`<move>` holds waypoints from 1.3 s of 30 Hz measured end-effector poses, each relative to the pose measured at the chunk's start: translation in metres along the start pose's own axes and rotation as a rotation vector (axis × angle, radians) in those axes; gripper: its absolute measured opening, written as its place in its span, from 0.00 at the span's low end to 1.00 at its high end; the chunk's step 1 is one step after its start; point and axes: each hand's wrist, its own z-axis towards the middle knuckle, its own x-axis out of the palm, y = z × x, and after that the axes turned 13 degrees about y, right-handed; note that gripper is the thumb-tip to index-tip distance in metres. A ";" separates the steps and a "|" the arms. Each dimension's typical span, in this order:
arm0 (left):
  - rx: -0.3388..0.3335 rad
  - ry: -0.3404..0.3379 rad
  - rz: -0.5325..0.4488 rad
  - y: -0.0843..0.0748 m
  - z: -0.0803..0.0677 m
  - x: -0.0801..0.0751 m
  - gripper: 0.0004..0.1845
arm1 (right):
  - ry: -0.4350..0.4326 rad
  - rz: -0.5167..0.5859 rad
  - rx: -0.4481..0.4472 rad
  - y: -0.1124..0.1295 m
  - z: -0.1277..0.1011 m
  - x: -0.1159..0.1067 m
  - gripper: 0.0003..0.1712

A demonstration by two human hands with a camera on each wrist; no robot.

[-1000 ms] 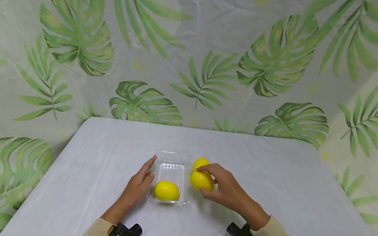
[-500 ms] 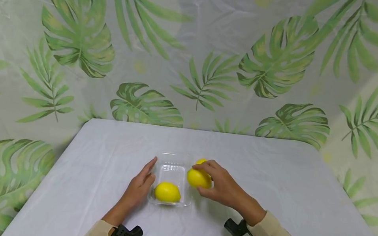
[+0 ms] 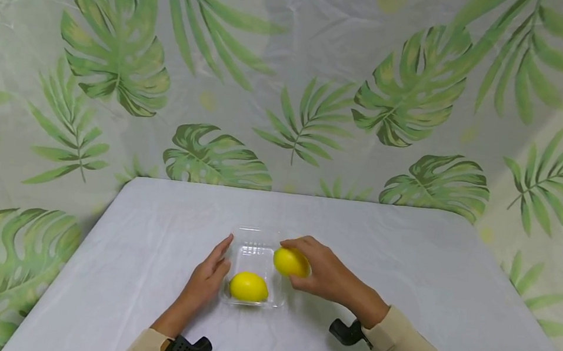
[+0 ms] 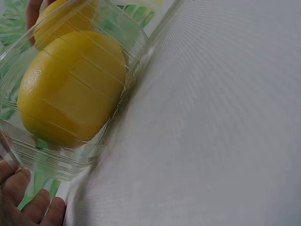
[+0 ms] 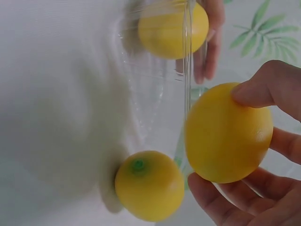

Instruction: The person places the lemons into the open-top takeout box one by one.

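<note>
A lemon (image 3: 291, 261) is grasped in the right hand (image 3: 324, 276) over the clear tray (image 3: 258, 242); the left hand (image 3: 205, 280), grip released, rests against the tray's left side.

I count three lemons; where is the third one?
In the right wrist view, the third lemon lies on the table just outside the clear tray, hidden behind the right hand.

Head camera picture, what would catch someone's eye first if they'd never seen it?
The bright yellow lemons against the pale table: one lemon in the right hand, held over the right rim of a clear plastic tray at mid-table, and another lemon lying in the tray at its near end. The left hand rests flat against the tray's left side, and the right wrist view shows a third lemon on the table beside the tray.
</note>
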 end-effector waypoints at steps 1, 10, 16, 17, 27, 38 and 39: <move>0.005 0.000 -0.001 0.000 0.000 0.000 0.28 | 0.004 -0.003 0.003 0.001 0.001 0.000 0.32; 0.005 0.004 -0.007 0.001 0.002 0.000 0.28 | 0.013 -0.019 0.009 0.003 0.017 -0.001 0.34; 0.002 0.008 -0.019 -0.002 0.001 0.000 0.28 | 0.030 -0.022 -0.023 0.003 0.026 0.000 0.32; 0.004 0.008 -0.019 -0.002 0.001 0.000 0.28 | 0.035 -0.019 -0.032 0.003 0.028 0.000 0.32; -0.019 0.018 -0.032 -0.020 -0.003 -0.002 0.28 | 0.086 -0.037 -0.056 0.003 0.041 0.006 0.36; -0.021 0.026 -0.030 -0.043 -0.009 -0.008 0.27 | 0.140 -0.119 -0.047 0.004 0.050 0.015 0.36; -0.023 0.026 -0.033 -0.042 -0.009 -0.007 0.27 | 0.145 -0.128 -0.050 0.004 0.050 0.015 0.36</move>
